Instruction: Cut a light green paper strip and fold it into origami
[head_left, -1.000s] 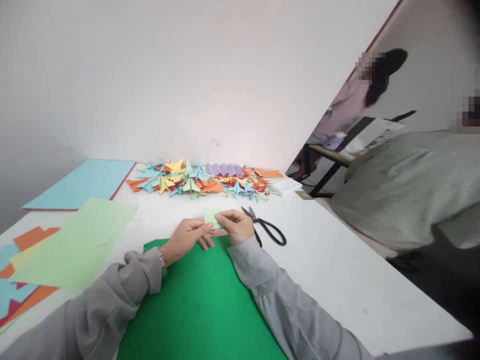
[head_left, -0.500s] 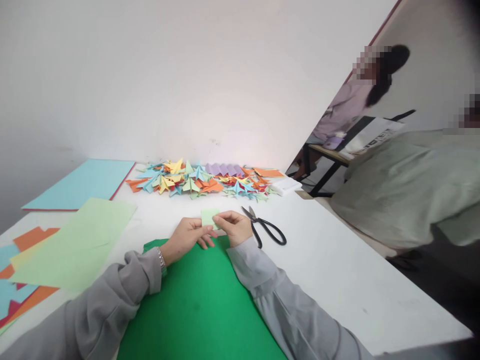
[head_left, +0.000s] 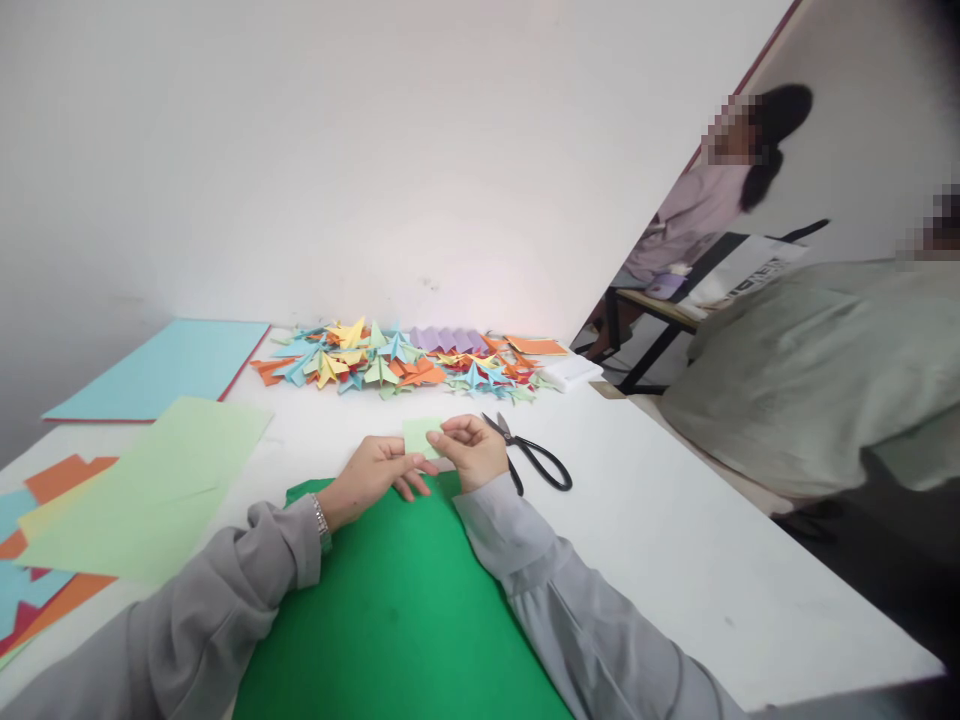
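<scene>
My left hand (head_left: pixel 375 475) and my right hand (head_left: pixel 472 450) meet over the far edge of a dark green sheet (head_left: pixel 397 620) on the white table (head_left: pixel 675 540). Between their fingertips they pinch a small pale green piece of paper (head_left: pixel 420 436), folded and held just above the table. Both hands have their fingers closed on it. A watch shows at my left wrist. Black scissors (head_left: pixel 532 460) lie just right of my right hand, blades pointing away.
A heap of folded paper shapes (head_left: pixel 397 365) in several colours lies at the back by the wall. A light blue sheet (head_left: pixel 165 368), a pale green sheet (head_left: pixel 150 490) and orange scraps (head_left: pixel 60 475) lie left. Two other people are at the right, one close in a grey-green top (head_left: pixel 810 370).
The hands have barely moved; my right fingers have shifted slightly on the small paper, which now sits a little lower and flatter. The person at the far right has straightened slightly.
</scene>
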